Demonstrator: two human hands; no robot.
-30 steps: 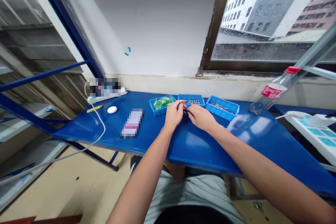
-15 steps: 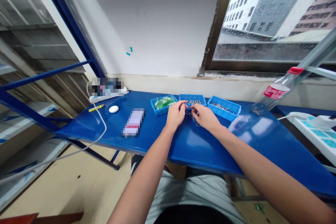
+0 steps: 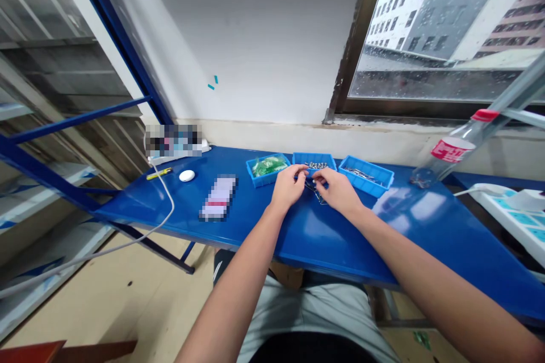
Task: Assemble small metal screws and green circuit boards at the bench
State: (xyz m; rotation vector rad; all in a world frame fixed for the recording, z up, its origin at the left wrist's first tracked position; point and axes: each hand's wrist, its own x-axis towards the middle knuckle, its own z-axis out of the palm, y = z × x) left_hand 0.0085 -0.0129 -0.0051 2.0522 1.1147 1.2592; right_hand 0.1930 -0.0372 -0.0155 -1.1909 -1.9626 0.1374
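In the head view, your left hand and right hand are close together above the glossy blue tabletop, each grip narrow with curled fingers, though whether either holds a piece cannot be told. Thin, shiny metal pieces lie just beside your right fingertips, and beyond stand three ribbed plastic bins containing crinkly green plastic, small shiny metal parts and slender metal rods.

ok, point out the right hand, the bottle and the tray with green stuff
Right hand (image 3: 339,189), head view: back of the hand.
Bottle (image 3: 453,150), head view: on its label.
Tray with green stuff (image 3: 264,181), head view: outer front wall.
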